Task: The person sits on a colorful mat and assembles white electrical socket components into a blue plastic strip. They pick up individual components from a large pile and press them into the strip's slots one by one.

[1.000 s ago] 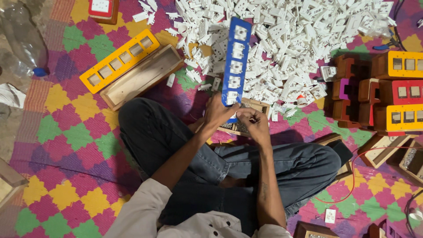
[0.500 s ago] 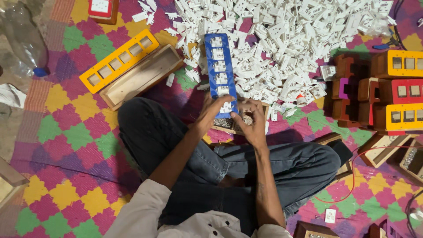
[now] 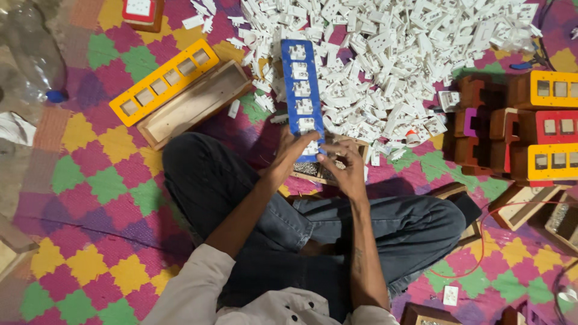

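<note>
Left hand (image 3: 293, 147) grips the near end of the blue switch plate (image 3: 302, 96); right hand (image 3: 343, 165) pinches the same end, fingers at its lowest white switch module (image 3: 311, 147). The plate lies flat, pointing away over the pile of white modules (image 3: 397, 54), near end above a small wooden tray (image 3: 337, 168). Half a second ago it leaned slightly right; now it runs nearly straight, and both hands have closed in on its end. Yellow plate (image 3: 164, 81) and wooden box (image 3: 192, 105) lie left, well apart. Stacked boxes (image 3: 530, 129) stand right.
</note>
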